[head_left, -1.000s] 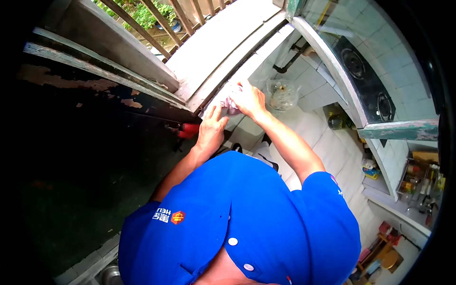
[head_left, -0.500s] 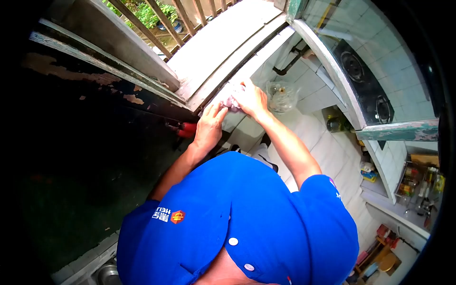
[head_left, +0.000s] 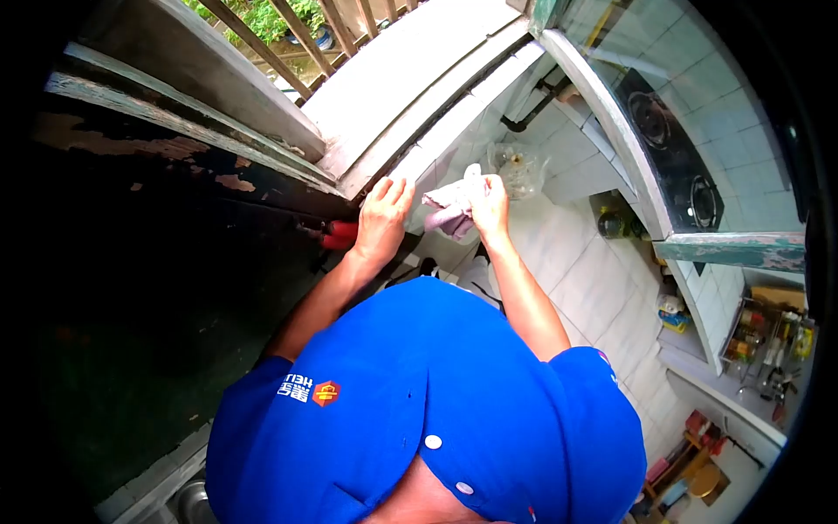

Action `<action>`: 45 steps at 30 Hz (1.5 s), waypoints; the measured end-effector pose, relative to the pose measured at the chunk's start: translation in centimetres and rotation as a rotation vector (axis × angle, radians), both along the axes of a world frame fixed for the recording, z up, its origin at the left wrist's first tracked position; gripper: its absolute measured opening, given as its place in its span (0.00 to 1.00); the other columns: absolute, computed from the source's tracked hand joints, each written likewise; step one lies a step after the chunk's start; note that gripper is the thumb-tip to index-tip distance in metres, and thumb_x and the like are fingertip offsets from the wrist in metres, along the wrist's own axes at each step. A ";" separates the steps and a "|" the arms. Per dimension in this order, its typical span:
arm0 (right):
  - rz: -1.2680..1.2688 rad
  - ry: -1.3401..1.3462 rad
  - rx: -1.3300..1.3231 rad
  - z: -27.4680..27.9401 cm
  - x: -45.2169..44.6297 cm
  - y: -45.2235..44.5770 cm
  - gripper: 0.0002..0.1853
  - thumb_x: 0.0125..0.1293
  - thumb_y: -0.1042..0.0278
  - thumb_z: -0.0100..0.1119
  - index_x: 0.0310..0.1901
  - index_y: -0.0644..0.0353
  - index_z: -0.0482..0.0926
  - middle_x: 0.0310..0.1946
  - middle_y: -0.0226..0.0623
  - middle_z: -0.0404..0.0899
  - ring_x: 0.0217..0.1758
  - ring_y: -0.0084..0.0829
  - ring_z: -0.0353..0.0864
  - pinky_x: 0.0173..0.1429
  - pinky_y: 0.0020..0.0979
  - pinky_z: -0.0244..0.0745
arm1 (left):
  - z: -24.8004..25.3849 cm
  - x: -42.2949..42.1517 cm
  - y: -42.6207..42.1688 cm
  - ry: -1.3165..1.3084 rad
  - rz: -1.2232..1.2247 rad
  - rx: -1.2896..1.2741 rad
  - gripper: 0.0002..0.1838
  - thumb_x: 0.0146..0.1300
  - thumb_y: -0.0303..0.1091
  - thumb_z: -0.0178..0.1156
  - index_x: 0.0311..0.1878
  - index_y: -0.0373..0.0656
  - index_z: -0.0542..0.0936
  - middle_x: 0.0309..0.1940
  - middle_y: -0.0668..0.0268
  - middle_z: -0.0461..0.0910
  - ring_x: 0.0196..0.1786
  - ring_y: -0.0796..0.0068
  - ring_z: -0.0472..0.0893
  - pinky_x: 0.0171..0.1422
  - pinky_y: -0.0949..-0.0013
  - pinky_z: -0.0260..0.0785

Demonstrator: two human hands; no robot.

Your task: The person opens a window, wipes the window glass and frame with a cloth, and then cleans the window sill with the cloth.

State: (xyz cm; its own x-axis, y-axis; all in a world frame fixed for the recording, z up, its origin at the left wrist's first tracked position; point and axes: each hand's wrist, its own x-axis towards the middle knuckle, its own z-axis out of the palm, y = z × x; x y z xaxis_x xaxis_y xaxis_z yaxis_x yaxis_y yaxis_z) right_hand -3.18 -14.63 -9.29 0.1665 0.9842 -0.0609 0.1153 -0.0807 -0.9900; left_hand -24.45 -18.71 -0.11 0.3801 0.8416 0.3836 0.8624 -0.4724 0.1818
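A crumpled pinkish-white cloth hangs from my right hand, whose fingers are closed on its upper right part. It is held just off the near edge of the white window sill. My left hand is to the left of the cloth, apart from it, at the sill's corner by the window frame. Its fingers are stretched out, with nothing in them.
Metal bars stand beyond the sill. An open glazed window is on the right, with a black stove seen through it. A clear plastic bag lies beyond my right hand. A red object is below the left frame.
My right hand has lifted the cloth off the sill and drawn it back and to the right. The left hand has stayed near the corner, now apart from the cloth.
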 end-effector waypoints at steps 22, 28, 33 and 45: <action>0.023 0.164 0.013 1.6 -0.8 0.7 0.21 0.55 0.58 0.68 0.41 0.65 0.73 0.35 0.35 0.77 0.37 0.24 0.76 0.41 0.30 0.74 | 0.8 0.2 0.0 0.012 0.044 -0.102 0.28 0.44 0.17 0.55 0.55 0.36 0.76 0.55 0.57 0.78 0.54 0.54 0.74 0.56 0.58 0.71; 0.024 0.169 -0.016 1.8 -1.0 0.3 0.21 0.55 0.59 0.68 0.42 0.65 0.73 0.35 0.37 0.78 0.37 0.25 0.76 0.41 0.31 0.75 | 1.0 0.1 0.0 0.033 0.027 -0.038 0.28 0.44 0.18 0.55 0.55 0.36 0.75 0.54 0.57 0.78 0.51 0.55 0.75 0.53 0.59 0.71; 0.011 0.187 -0.008 2.2 -1.0 0.1 0.20 0.55 0.60 0.68 0.42 0.65 0.73 0.35 0.36 0.78 0.37 0.24 0.77 0.41 0.30 0.75 | 1.2 1.6 2.4 0.061 0.025 -0.060 0.25 0.46 0.19 0.56 0.53 0.35 0.75 0.53 0.58 0.78 0.48 0.55 0.76 0.50 0.62 0.72; -0.023 0.119 0.015 1.4 0.7 0.3 0.19 0.57 0.63 0.66 0.44 0.65 0.72 0.37 0.34 0.77 0.38 0.23 0.76 0.44 0.26 0.73 | 0.3 2.7 4.6 0.210 0.026 -0.105 0.31 0.46 0.21 0.56 0.60 0.42 0.74 0.62 0.68 0.74 0.50 0.60 0.73 0.48 0.61 0.71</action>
State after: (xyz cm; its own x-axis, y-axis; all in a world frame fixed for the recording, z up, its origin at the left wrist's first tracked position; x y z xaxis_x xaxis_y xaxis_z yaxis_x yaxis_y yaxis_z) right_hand -2.48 -14.33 -7.85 0.1812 0.9812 -0.0666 -0.0048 -0.0668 -0.9978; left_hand -21.71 -14.09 0.22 0.4200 0.8833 0.2084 0.8982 -0.4374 0.0436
